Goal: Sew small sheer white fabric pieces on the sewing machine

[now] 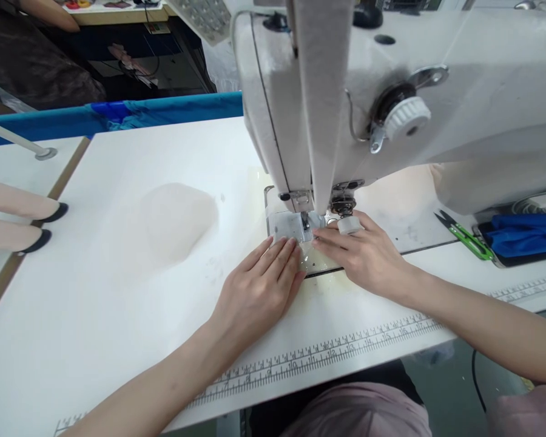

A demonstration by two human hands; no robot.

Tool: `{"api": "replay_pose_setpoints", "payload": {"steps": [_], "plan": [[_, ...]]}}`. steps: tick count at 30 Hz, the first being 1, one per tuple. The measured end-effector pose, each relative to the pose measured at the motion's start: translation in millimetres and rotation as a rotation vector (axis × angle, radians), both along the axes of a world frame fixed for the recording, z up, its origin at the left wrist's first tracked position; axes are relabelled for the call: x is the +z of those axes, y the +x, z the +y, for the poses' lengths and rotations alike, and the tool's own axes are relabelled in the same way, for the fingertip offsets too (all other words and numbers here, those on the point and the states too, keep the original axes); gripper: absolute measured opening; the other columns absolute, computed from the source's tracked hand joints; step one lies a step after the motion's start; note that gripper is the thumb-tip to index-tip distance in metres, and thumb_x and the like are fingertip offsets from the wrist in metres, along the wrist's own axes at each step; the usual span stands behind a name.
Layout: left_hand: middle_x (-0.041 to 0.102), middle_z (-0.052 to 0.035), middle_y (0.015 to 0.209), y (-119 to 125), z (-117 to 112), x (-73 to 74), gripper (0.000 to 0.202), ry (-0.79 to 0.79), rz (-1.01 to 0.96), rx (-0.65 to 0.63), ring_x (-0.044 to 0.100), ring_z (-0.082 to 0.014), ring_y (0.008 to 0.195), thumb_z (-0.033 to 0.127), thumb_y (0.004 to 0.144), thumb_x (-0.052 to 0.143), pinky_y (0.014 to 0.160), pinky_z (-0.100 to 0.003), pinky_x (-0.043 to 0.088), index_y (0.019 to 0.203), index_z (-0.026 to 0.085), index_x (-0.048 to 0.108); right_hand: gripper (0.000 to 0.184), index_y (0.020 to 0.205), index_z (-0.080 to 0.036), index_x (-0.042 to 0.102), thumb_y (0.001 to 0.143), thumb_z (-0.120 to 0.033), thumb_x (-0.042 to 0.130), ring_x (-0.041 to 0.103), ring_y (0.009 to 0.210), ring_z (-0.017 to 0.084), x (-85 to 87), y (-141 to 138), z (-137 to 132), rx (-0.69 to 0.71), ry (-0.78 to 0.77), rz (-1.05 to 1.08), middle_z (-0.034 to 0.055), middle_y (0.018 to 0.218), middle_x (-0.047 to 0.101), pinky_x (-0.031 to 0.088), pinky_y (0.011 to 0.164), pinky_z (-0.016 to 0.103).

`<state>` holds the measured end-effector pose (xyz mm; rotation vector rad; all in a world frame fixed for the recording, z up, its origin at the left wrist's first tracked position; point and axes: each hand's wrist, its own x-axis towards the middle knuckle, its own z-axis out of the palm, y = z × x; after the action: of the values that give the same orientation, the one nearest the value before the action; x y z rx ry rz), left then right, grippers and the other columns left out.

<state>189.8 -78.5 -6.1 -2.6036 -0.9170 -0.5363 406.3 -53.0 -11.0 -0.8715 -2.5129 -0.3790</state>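
Note:
My left hand (259,285) lies flat on the table's front side, fingers stretched out together and fingertips at the edge of the sewing machine's needle plate (284,226). Fingers extended, my right hand (368,255) rests on the plate's right side, its fingertips close by the presser foot (305,222). Its thumb is hidden. Between the hands, a shiny, see-through patch (306,258) shows on the plate; I cannot tell whether it is film or thin cloth. The white sewing machine head (277,109) stands over both hands.
Green thread snips (468,238) lie at right beside a dark tray (505,261) with blue cloth (528,235). A printed ruler (309,361) runs along the front edge. Two beige, black-tipped posts (18,203) jut in from the left. Another person's arm (50,13) shows behind.

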Motion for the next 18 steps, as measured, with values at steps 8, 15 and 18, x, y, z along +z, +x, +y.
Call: {"api": "replay_pose_setpoints", "payload": {"steps": [8, 15, 18], "plan": [[0.068, -0.0125, 0.114, -3, 11, -3.8, 0.025, 0.011, 0.0, 0.032, 0.065, -0.0265, 0.106, 0.023, 0.092, 0.055, 0.097, -0.045, 0.054, 0.109, 0.008, 0.066, 0.035, 0.105, -0.016, 0.067, 0.092, -0.003, 0.037, 0.061, 0.096, 0.018, -1.7, -2, 6, -0.054, 0.026, -0.092, 0.0033, 0.107, 0.071, 0.034, 0.106, 0.042], [0.067, -0.0153, 0.114, -4, 20, -9.3, 0.031, 0.002, -0.033, 0.067, 0.064, -0.0269, 0.107, 0.026, 0.093, 0.054, 0.1, -0.044, 0.051, 0.112, 0.004, 0.065, 0.036, 0.105, -0.015, 0.068, 0.092, -0.003, 0.037, 0.061, 0.097, 0.019, -3.9, -3, 10, -0.06, 0.037, -0.1, 0.0042, 0.106, 0.071, 0.032, 0.108, 0.044], [0.066, -0.0162, 0.116, -5, 23, -11.3, 0.034, -0.01, -0.05, 0.094, 0.063, -0.0276, 0.109, 0.028, 0.094, 0.053, 0.101, -0.044, 0.05, 0.115, 0.003, 0.064, 0.034, 0.106, -0.015, 0.068, 0.091, -0.003, 0.039, 0.061, 0.097, 0.019, -4.0, -2, 11, -0.058, 0.051, -0.073, 0.0041, 0.105, 0.071, 0.031, 0.109, 0.045]]}}
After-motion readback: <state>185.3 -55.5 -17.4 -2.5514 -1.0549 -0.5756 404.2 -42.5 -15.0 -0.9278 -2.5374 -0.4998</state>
